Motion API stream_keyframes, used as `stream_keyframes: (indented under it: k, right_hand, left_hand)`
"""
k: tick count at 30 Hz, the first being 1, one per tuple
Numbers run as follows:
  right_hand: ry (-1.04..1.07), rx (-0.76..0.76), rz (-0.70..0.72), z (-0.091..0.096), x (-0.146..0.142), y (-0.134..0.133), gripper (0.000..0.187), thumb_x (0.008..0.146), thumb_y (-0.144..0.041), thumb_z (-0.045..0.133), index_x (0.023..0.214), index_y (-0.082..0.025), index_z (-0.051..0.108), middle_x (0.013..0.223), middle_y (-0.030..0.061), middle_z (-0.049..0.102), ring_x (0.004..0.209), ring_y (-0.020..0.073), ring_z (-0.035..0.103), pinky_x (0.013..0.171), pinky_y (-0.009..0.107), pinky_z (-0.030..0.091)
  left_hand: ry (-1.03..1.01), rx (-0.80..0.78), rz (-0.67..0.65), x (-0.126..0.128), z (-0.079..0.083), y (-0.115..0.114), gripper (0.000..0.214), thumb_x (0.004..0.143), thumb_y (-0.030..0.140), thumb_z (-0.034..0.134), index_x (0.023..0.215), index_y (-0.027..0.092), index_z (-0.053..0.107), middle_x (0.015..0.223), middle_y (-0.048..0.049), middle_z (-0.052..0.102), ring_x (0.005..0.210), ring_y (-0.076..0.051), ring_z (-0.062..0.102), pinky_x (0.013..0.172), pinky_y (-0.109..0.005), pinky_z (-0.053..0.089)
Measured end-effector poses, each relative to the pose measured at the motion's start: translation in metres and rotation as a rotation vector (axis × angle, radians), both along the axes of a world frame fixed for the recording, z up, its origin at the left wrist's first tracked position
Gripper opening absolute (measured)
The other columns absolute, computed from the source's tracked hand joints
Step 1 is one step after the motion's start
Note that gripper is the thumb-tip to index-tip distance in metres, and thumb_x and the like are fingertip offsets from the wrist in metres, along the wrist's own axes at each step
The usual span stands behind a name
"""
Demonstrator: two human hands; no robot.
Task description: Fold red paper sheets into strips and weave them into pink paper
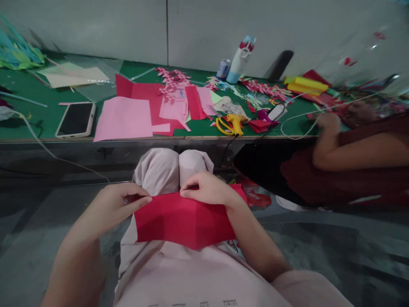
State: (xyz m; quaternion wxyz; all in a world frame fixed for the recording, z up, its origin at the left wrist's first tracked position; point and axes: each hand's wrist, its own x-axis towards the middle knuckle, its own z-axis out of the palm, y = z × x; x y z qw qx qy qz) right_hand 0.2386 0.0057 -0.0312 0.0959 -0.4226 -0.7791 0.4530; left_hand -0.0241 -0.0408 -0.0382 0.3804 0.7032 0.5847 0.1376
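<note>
A red sheet of paper [183,219] lies folded across my lap, over pale pink trousers. My left hand [119,204] pinches its upper left corner with closed fingers. My right hand [207,189] pinches the top edge near the middle, fingers pressed together. Both hands are below the front edge of a green table [28,106].
On the table lie a phone [76,120], a pink paper sheet [124,118], red sheets [140,90], yellow scissors [225,127], a yellow glue gun [237,123], a white bottle [239,62], a can [223,68] and paper flowers. Another person's arm [358,147] rests at the right.
</note>
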Motion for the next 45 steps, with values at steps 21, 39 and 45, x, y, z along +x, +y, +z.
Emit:
stream_keyframes:
  k: [21,39,45]
  right_hand:
    - [0.001,0.068,0.105,-0.004,-0.014,-0.002,0.019,0.08,-0.027,0.062,0.089,-0.017,0.076,0.085,0.0029,0.075,0.075,0.0136,0.065,0.07,0.022,0.044]
    - [-0.101,0.133,0.136,0.006,-0.004,-0.006,0.023,0.08,-0.03,0.063,0.096,-0.018,0.075,0.09,0.004,0.075,0.079,0.0154,0.065,0.069,0.023,0.042]
    - [-0.102,0.139,0.127,0.006,-0.009,-0.008,0.021,0.081,-0.025,0.06,0.092,-0.018,0.076,0.088,0.0033,0.075,0.078,0.015,0.064,0.068,0.023,0.04]
  left_hand:
    - [0.023,0.079,-0.185,0.038,0.006,0.008,0.024,0.087,0.034,0.05,0.077,0.024,0.07,0.075,0.0021,0.07,0.069,-0.013,0.061,0.061,-0.022,0.04]
    - [0.063,0.077,-0.181,0.019,0.009,0.006,0.023,0.086,0.036,0.051,0.081,0.025,0.07,0.081,0.001,0.071,0.072,-0.014,0.063,0.062,-0.021,0.044]
    - [0.128,0.107,-0.195,0.022,0.009,0.004,0.025,0.085,0.038,0.05,0.085,0.025,0.071,0.084,-0.0013,0.072,0.073,-0.016,0.064,0.064,-0.023,0.045]
